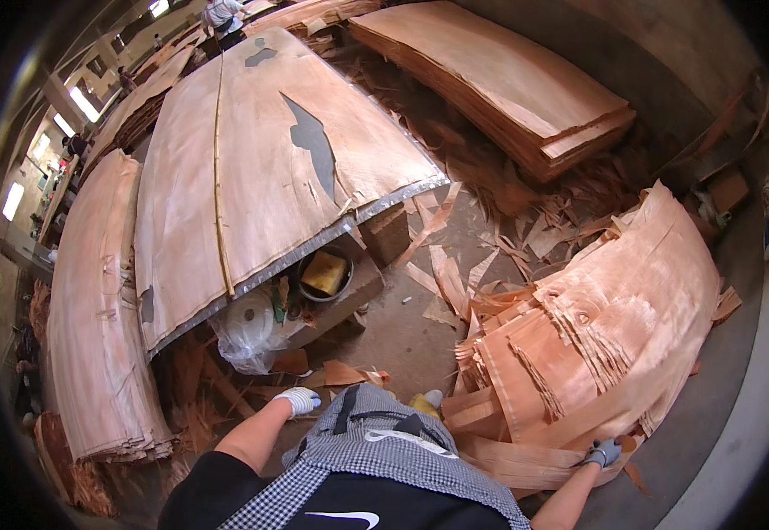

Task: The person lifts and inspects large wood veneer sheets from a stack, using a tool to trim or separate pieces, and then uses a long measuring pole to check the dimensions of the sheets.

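Note:
My right hand (605, 452), in a grey glove, is closed on the near end of a long strip of wood veneer (526, 461) at the lower right. That strip lies along the near edge of a stack of torn veneer pieces (614, 309). My left hand (302, 400), in a white and grey glove, hangs out to the left of my checked apron, over veneer scraps. Its fingers look loosely stretched, with nothing visible in them. Ahead, a large veneer sheet (252, 141) with ragged holes covers a table; a thin stick (218, 177) lies lengthwise on it.
Under the table's near end sit a bowl with a yellow sponge (324, 273) and a plastic-wrapped roll (250, 318). Veneer stacks stand at the left (93, 309) and far right (499, 71). Scraps (446, 274) litter the floor. A person (222, 16) is at the far end.

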Available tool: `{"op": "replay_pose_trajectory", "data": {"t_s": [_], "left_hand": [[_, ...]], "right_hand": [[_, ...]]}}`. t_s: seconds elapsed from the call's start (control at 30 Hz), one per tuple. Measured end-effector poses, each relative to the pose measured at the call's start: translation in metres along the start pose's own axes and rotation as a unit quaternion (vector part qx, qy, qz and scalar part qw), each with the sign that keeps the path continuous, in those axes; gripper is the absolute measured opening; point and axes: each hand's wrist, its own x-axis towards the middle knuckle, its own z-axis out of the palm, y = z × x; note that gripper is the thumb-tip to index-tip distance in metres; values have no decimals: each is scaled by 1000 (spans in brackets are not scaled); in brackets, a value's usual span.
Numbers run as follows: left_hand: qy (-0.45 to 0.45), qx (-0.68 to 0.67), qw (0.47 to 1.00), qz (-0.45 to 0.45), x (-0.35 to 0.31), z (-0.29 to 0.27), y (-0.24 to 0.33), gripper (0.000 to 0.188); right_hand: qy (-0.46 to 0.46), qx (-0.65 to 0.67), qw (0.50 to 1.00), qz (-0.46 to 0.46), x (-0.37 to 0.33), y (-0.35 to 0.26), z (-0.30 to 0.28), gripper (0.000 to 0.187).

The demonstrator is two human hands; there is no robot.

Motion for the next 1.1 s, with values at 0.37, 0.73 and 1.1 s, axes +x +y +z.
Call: {"op": "replay_pose_trajectory", "data": {"t_s": [0.37, 0.73, 1.1], "left_hand": [[71, 8, 994, 84, 32, -34, 48, 38], [28, 9, 997, 67, 35, -20, 57, 40], [39, -48, 997, 35, 44, -13, 43, 34]], "right_hand": [[197, 68, 968, 137, 54, 74, -70, 25], [0, -109, 947, -302, 41, -14, -56, 27], [-150, -406, 865, -256, 27, -120, -33, 33]]}}
